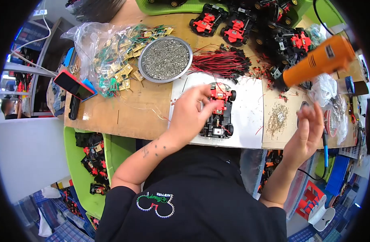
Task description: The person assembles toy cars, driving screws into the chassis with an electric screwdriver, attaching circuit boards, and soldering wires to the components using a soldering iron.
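Observation:
A black and red toy car chassis (219,117) lies on a white sheet (247,119) before me. My left hand (192,111) grips its left side, with thumb and fingers bent over the red part; that side's wheels are hidden behind the hand. Off to the right, my right hand (307,133) is raised with its fingers apart and nothing visible in it. Close beside it is a tool with a blue handle (326,155) on a black cord. An orange power screwdriver (318,62) hangs above the right part of the table.
A metal bowl of small screws (165,59) stands behind the sheet, beside red and black wires (219,62). Circuit boards (122,74) lie left, near a phone (74,84). More chassis (207,20) sit at the back. A green bin (74,161) holds others below.

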`<state>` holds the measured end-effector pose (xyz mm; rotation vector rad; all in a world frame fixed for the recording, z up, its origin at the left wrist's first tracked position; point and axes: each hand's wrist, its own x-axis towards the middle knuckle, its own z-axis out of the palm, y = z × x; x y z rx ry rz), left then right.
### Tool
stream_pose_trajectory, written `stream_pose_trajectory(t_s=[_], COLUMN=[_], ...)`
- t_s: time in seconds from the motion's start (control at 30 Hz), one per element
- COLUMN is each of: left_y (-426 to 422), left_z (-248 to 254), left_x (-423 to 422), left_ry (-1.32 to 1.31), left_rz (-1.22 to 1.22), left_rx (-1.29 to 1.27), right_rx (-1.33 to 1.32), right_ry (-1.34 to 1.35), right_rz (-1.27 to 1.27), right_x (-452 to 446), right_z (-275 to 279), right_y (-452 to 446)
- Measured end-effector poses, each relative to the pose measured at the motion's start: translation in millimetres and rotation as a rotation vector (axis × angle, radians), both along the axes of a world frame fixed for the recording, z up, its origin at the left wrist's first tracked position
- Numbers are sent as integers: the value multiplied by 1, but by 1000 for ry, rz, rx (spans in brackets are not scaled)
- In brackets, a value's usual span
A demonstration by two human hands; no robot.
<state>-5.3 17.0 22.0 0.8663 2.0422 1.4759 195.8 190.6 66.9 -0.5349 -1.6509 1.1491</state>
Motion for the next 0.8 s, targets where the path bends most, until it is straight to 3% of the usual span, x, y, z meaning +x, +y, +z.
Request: stream_pose_trajectory(t_s=[0.03,0.13,0.2,0.27,0.33,0.5,0.6,0.7,0.8], left_y=[10,31,35,37,36,33,25,24,17], left_z=[-17,-16,-15,-13,-7,-3,-8,-5,-2], left_x=[-5,-23,-28,-28,-21,-10,-14,-8,-3], left_ry=[-138,-608,-659,-715,-681,-609,-574,-622,-561], left_rz=[49,74,22,-33,-53,-38,-173,-182,-179], left_rx=[211,292,271,244,274,300,290,268,246], right_rx=[-4,-241,-594,-648,-625,-387,-286,-255,-79], right_ry=[5,-52,1,49,102,46,-25,-105,-19], right_rz=[-4,29,-93,-203,-394,-401,-376,-498,-678], right_x=[17,66,93,134,156,177,163,151,148], right_z=[-12,-47,-60,-78,-74,-66,-57,-46,-44], right_y=[6,23,32,57,74,95,94,74,48])
